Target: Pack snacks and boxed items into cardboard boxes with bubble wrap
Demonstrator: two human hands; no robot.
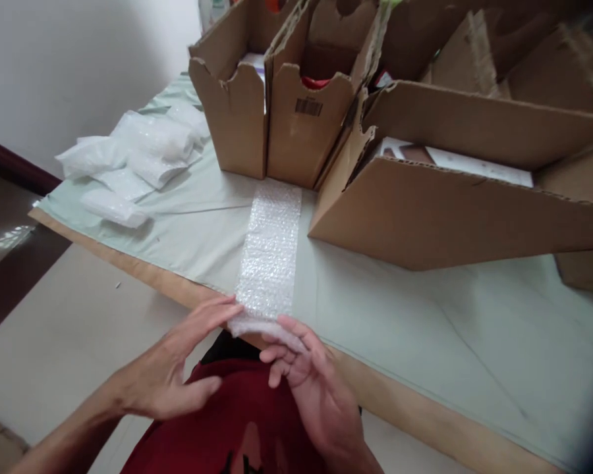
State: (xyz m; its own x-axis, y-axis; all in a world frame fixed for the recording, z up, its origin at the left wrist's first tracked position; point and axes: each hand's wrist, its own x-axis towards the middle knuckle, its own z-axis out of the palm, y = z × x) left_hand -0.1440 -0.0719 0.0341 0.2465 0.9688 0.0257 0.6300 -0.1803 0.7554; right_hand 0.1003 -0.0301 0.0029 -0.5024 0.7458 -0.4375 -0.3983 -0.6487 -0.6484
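Clear, bumpy bubble-wrap strip [269, 253], long, flat; left fingers [213, 315] wide, touching it; right fingers [307, 338] holding thick near end.

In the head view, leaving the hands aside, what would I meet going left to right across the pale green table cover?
Heap of whitish translucent bubble-wrap packets → long flat strip of clear bubble wrap → large brown cardboard box on the right.

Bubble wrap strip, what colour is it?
The bubble wrap strip is shiny whitish, clearest in the head view.
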